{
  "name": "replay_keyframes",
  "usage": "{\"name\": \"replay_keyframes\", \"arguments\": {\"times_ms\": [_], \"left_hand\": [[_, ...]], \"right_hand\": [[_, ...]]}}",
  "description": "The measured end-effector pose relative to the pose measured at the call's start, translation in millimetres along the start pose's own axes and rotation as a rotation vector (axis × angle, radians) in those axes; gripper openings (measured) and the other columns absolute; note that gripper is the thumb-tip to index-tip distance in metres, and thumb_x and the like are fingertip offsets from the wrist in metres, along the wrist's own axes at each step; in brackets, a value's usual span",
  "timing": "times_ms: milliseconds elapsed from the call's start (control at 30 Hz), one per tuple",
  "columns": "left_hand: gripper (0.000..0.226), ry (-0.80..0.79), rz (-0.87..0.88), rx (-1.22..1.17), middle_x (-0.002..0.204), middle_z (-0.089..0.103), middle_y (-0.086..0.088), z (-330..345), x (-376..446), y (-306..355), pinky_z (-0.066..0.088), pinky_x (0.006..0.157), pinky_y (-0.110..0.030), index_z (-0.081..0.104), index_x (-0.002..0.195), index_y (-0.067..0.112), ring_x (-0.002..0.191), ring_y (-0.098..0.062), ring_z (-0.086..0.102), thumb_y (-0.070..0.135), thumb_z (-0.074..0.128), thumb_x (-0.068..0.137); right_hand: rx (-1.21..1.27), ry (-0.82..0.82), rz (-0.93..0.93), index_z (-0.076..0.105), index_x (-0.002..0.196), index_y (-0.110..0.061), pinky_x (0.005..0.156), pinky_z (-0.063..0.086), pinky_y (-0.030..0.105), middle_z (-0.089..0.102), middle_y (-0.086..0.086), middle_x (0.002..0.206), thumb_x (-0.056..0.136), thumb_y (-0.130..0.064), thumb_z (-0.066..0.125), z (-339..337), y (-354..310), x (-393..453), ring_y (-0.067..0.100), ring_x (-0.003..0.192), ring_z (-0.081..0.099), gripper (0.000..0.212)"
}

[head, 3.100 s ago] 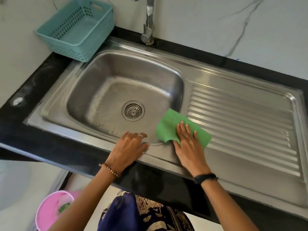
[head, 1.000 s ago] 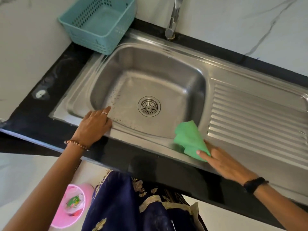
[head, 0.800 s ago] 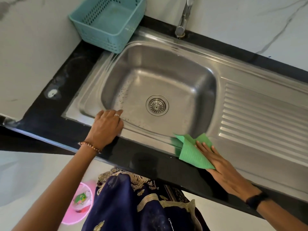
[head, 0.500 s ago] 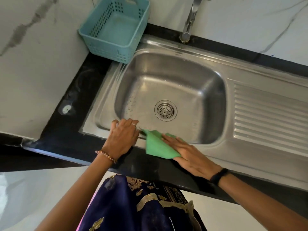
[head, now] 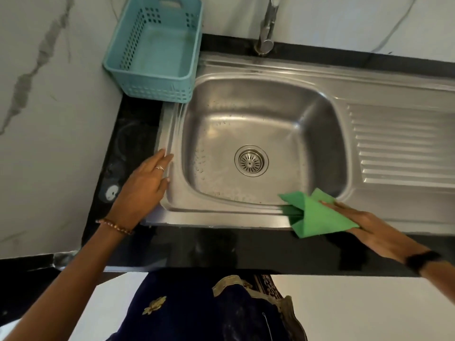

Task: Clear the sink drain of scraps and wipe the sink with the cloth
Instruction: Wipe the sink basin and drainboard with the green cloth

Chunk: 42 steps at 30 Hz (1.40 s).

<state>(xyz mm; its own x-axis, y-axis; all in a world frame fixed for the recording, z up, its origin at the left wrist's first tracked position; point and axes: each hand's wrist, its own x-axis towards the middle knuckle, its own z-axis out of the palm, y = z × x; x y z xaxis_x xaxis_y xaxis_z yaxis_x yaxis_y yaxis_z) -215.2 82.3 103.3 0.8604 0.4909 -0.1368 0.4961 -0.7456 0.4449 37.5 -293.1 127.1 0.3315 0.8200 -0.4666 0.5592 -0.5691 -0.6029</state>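
Green cloth (head: 317, 214) lies on the sink (head: 221, 212) front rim, seemingly under the flat right hand (head: 364, 226); the left hand (head: 145, 185) rests spread on the sink's left rim.

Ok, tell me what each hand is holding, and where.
Right hand presses the folded green cloth at its right edge; left hand holds nothing.

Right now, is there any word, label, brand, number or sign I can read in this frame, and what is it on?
None: no readable text shows.
Basket: plain, no label.
Sink and tap: no brand mark visible.
Cloth under the right hand: plain green.
Wristband: dark, nothing legible.
White spot on the counter beside the left hand: too blurred to tell whether it is a sticker or a stain.
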Motion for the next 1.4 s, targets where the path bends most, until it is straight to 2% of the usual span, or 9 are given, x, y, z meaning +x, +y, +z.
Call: {"name": "replay_keyframes", "arguments": {"times_ms": [167, 300, 467, 700, 800, 1000, 1133, 1267, 1400], "left_hand": [[0.053, 0.015, -0.006, -0.026, 0.15, 0.029, -0.013, 2, 0, -10, 0.02, 0.115, -0.035, 0.031, 0.141, 0.007, 0.138, -0.027, 0.027, 0.004, 0.046, 0.091], [0.057, 0.024, -0.012, -0.048, 0.148, 0.033, -0.014, 0, 3, -10, 0.02, 0.114, -0.032, 0.03, 0.141, 0.007, 0.137, -0.027, 0.03, 0.002, 0.049, 0.088], [0.055, 0.052, -0.001, -0.028, 0.145, 0.038, -0.012, -2, 5, -11, 0.025, 0.112, -0.033, 0.034, 0.139, 0.007, 0.133, -0.027, 0.035, 0.003, 0.051, 0.087], [0.051, 0.084, -0.004, -0.038, 0.142, 0.042, -0.01, -3, 4, -11, 0.031, 0.108, -0.035, 0.038, 0.138, 0.009, 0.129, -0.026, 0.04, 0.005, 0.05, 0.088], [0.047, 0.114, 0.001, -0.09, 0.139, 0.046, -0.01, -4, 5, -10, 0.032, 0.107, -0.032, 0.039, 0.137, 0.009, 0.126, -0.025, 0.043, 0.005, 0.046, 0.091], [0.041, 0.085, -0.007, -0.199, 0.128, 0.053, -0.013, -14, 12, -15, 0.034, 0.098, -0.028, 0.042, 0.135, 0.009, 0.116, -0.026, 0.048, 0.004, 0.037, 0.095], [0.039, 0.033, -0.017, -0.33, 0.134, 0.051, -0.011, -18, 16, -20, 0.031, 0.105, -0.024, 0.042, 0.136, 0.009, 0.124, -0.021, 0.046, 0.01, 0.036, 0.097], [0.038, 0.025, -0.041, -0.462, 0.136, 0.049, -0.002, -19, 17, -23, 0.023, 0.102, -0.004, 0.044, 0.134, 0.012, 0.124, -0.006, 0.042, 0.02, 0.034, 0.099], [0.04, -0.006, -0.125, -0.581, 0.128, 0.047, 0.014, -19, 18, -23, 0.026, 0.103, -0.015, 0.046, 0.133, 0.024, 0.12, 0.002, 0.042, 0.036, 0.029, 0.098]], "right_hand": [[0.046, -0.151, 0.009, 0.023, 0.13, -0.065, 0.119, 0.013, 0.033, 0.021, -0.019, 0.152, 0.09, -0.043, 0.034, 16, -31, 28, 0.006, 0.144, 0.013, 0.047], [0.089, -0.271, -0.212, 0.03, 0.138, -0.047, 0.119, 0.008, 0.026, 0.022, -0.026, 0.149, 0.098, -0.023, 0.04, 51, -100, 90, -0.004, 0.141, 0.013, 0.047], [-0.026, -0.284, -0.477, 0.035, 0.142, -0.014, 0.119, -0.005, 0.025, 0.02, -0.002, 0.155, 0.094, -0.005, 0.041, 105, -185, 151, 0.006, 0.144, 0.009, 0.049], [0.106, -0.28, -0.3, 0.033, 0.141, -0.038, 0.119, 0.015, 0.031, 0.03, -0.015, 0.151, 0.098, -0.024, 0.038, 58, -124, 100, -0.002, 0.139, 0.024, 0.045], [0.128, -0.278, -0.163, 0.033, 0.135, -0.051, 0.117, 0.023, 0.039, 0.029, -0.021, 0.15, 0.098, -0.013, 0.042, 36, -92, 75, -0.001, 0.138, 0.028, 0.054], [0.12, -0.276, -0.283, 0.044, 0.133, -0.041, 0.118, 0.007, 0.019, 0.028, -0.027, 0.148, 0.091, -0.019, 0.037, 69, -144, 113, -0.008, 0.139, 0.016, 0.048], [0.253, -0.309, -0.252, 0.048, 0.134, -0.024, 0.119, 0.017, 0.036, 0.039, -0.002, 0.148, 0.097, -0.009, 0.035, 100, -197, 158, 0.013, 0.139, 0.032, 0.042], [0.864, -0.089, -0.047, 0.055, 0.121, -0.026, 0.086, 0.051, 0.015, 0.063, -0.003, 0.119, 0.096, -0.004, 0.037, 66, -194, 155, 0.0, 0.098, 0.064, 0.038], [0.712, 0.171, 0.003, 0.054, 0.103, -0.04, 0.078, 0.047, 0.008, 0.059, -0.007, 0.107, 0.092, -0.005, 0.046, 27, -159, 142, -0.001, 0.09, 0.061, 0.038]]}}
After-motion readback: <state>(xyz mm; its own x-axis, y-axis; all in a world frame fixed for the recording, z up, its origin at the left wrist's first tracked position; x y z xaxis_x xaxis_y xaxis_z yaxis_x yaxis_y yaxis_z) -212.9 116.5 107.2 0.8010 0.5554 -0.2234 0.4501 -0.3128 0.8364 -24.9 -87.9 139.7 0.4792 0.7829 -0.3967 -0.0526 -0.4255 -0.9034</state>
